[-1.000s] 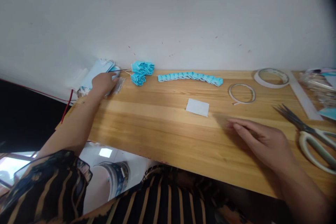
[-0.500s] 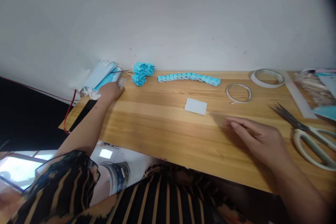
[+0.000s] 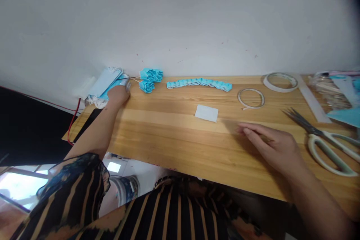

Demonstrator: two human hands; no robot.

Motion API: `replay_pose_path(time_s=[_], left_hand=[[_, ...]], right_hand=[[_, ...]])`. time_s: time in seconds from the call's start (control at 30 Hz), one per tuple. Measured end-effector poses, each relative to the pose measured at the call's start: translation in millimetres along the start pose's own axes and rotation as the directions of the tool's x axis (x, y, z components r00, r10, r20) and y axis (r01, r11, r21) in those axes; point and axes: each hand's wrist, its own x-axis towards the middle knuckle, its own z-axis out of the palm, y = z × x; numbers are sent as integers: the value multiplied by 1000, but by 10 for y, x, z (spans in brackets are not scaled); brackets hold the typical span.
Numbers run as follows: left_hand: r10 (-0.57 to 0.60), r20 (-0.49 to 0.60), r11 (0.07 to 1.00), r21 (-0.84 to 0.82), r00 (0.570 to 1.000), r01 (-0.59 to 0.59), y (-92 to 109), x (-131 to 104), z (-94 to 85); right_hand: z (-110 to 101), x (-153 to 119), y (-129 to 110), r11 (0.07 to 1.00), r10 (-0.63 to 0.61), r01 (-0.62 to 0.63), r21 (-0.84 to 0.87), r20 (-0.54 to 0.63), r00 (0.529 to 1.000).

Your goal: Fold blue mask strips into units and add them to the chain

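At the far left, my left hand [image 3: 118, 95] reaches onto a pile of light blue face masks [image 3: 102, 82] with white ear loops. Its fingertips are turned away and mostly hidden, so its grip on a mask does not show. My right hand [image 3: 271, 144] hovers low over the right part of the table, fingers extended and loosely bent, with no object visible in them. Just left of its fingertips lies a small white rectangular piece [image 3: 206, 113]. Behind that lies a pleated light blue strip [image 3: 199, 82]. Blue folded flowers [image 3: 150, 78] on thin stems lie beside the mask pile.
Scissors [image 3: 315, 131] with white handles lie right of my right hand. A narrow tape roll [image 3: 263, 99] and a wider tape roll [image 3: 281, 89] sit near the wall, beside a white strip [image 3: 313, 99]. A plastic bag [image 3: 332, 93] lies at the right edge. A red cable [image 3: 73, 120] runs down at left.
My left hand has shifted slightly over the masks, and the white loops by its fingertips show less. The view has turned slightly right. My right hand looks much the same.
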Motion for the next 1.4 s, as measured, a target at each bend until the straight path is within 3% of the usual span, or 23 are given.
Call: replay_pose_path(time_s=[0.23,0.4,0.5,0.67,0.8,0.97,1.4], left_hand=[[48,-1,999,15,999,-48,-41,-36,-53],[70,-30,998,-4,997,-70,-239,-148,-202],[153,-26,988,35,988,-152,-357,-289,-232],[305,-93,952,45,948,-302,-400,-650,-52],[321,-169,946,18,932,-322,-366,-824,174],[282,-248,951,-56,927,-305,-348,-756,354],[313,-297,938,-54,902,-343,-362,-594,513]], right_hand=[[20,-13,65,1000,-20,20,-2,-4,1000],[-11,-6,0,1000,8,-8,-4,26,1000],[-13,-4,-20,1000,27,-26,-6,14,1000],[2,0,1,1000,19,-19,-6,17,1000],[4,5,-8,999,33,-33,2,38,999],[10,5,-10,999,44,-45,13,42,998],[43,15,19,1000,1,-1,20,14,1000]])
